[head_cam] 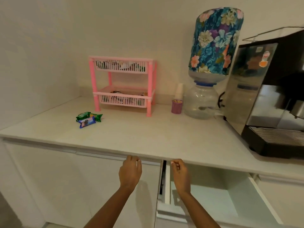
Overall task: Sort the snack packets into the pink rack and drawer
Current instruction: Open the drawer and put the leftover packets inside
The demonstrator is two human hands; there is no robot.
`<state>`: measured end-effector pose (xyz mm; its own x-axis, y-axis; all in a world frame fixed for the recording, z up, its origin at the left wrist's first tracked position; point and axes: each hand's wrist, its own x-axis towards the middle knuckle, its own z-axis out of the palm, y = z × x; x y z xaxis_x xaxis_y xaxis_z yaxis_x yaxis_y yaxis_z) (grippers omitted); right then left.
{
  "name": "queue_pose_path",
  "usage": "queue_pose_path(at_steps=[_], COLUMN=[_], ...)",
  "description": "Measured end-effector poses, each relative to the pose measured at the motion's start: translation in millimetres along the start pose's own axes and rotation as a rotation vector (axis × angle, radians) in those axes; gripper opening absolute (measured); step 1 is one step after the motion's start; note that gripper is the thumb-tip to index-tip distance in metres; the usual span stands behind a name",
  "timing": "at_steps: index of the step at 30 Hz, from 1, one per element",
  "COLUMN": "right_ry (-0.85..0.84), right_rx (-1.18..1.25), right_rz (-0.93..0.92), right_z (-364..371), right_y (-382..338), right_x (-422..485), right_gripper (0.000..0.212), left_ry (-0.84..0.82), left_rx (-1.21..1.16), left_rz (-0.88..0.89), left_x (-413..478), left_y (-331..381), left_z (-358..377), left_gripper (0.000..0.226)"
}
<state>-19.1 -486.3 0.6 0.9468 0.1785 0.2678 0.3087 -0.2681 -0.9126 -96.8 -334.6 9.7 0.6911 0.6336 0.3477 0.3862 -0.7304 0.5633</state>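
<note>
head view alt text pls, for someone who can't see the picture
A person's left hand and right hand hover empty at the front edge of a white counter, the right above an open drawer. Three snack packets lie on the counter near a two-tier pink rack with packets in both tiers; a floral-covered water bottle and a coffee machine stand at right.

Pink rack [122,84], green and blue snack packets [88,119], blue floral bottle cover [215,40].
</note>
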Motion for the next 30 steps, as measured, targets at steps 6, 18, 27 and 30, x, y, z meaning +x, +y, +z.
queue_pose_path(at_steps=[6, 18, 27, 30], right_ry=[-0.17, -0.41, -0.426, -0.429], right_rx=[-0.143, -0.551, -0.9, -0.937], right_rz=[-0.16, -0.288, -0.206, -0.13], right_z=[46, 150, 235, 255], right_y=[-11, -12, -10, -8], right_x=[59, 126, 167, 178], right_gripper=[0.014, 0.029, 0.047, 0.051], left_ry=[-0.001, -0.078, -0.167, -0.148], left_rx=[0.196, 0.362, 0.633, 0.66], left_rz=[0.011, 0.021, -0.023, -0.033], left_x=[70, 169, 278, 309], left_y=[-34, -117, -191, -215], left_z=[-6, -13, -28, -33], left_gripper=[0.031, 0.044, 0.057, 0.058])
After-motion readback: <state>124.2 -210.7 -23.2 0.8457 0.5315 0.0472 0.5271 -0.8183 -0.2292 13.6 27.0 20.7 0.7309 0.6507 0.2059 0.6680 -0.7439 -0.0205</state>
